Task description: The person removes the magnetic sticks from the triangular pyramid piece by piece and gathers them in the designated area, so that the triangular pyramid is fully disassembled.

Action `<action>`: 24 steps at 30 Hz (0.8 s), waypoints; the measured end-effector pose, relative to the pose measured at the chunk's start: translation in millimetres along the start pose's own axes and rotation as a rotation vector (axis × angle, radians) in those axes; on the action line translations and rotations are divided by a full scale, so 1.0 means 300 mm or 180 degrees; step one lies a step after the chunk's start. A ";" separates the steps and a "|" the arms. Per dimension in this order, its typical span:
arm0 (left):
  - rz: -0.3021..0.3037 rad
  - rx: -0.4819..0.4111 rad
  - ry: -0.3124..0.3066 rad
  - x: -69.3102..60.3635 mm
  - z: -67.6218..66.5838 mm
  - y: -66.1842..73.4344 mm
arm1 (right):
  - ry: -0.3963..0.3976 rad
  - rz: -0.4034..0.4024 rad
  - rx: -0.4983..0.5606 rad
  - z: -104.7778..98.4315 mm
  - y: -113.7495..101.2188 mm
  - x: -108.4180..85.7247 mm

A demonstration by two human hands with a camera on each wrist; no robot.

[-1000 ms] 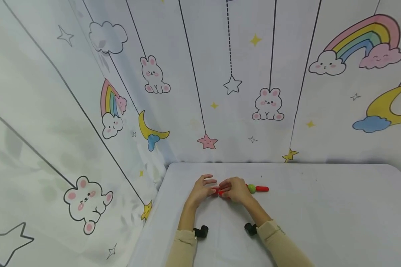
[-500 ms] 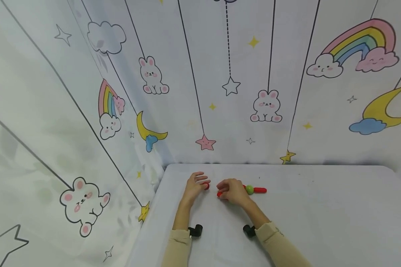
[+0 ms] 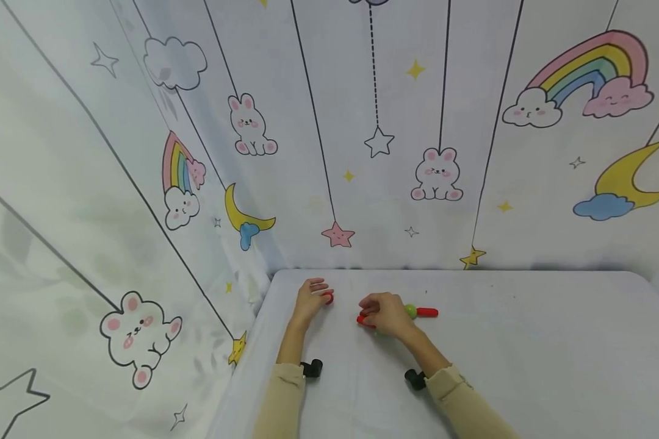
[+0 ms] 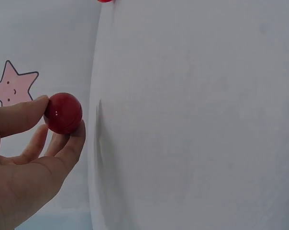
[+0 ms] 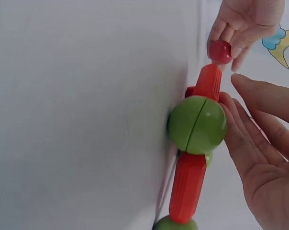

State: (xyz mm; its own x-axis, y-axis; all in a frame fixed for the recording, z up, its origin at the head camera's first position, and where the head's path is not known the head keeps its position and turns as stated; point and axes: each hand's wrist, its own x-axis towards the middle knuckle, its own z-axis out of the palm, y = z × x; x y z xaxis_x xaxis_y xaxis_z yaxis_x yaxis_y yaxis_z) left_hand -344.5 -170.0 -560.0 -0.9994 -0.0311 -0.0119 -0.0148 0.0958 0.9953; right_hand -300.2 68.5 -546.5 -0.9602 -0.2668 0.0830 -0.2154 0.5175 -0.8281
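Observation:
Held between the left hand's (image 3: 309,303) thumb and fingertips is a red ball (image 4: 63,113), raised in front of the curtain in the left wrist view. Over the table's left-middle part, the right hand (image 3: 388,315) is beside a red rod (image 5: 209,82); one digit lies against or just behind it, while another stands apart, its tip in the air. That rod joins a green ball (image 5: 198,125), which a second red rod (image 5: 187,188) links to another green ball (image 5: 175,224). The right hand hides part of these pieces from the head view.
Beyond the right hand, a green ball (image 3: 410,311) and red rod (image 3: 427,312) lie on the white table (image 3: 527,353). A patterned curtain (image 3: 384,201) hangs behind the table and along its left side.
The left hand has moved left and away from the body with the red ball, parting from the right hand. The right hand has stayed almost where it was, by the red rod.

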 end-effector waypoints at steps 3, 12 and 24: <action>0.0017 0.0021 0.0111 0.024 -0.015 -0.007 | 0.0085 -0.0070 -0.0031 -0.010 0.008 -0.005; 0.0059 0.0107 0.0469 0.087 -0.053 -0.019 | 0.0233 -0.0183 -0.0068 -0.051 0.021 -0.036; 0.0033 0.0130 0.0541 0.140 -0.067 -0.040 | 0.0232 0.0001 -0.0155 -0.080 0.047 -0.073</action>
State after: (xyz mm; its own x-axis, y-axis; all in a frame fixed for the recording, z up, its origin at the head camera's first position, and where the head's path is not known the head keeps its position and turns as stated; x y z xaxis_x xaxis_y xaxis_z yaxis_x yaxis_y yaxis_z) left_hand -385.8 -192.4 -570.5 -0.9801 -0.1975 0.0181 -0.0093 0.1372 0.9905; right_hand -286.4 101.2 -546.6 -0.9703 -0.2076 0.1243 -0.2217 0.5570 -0.8003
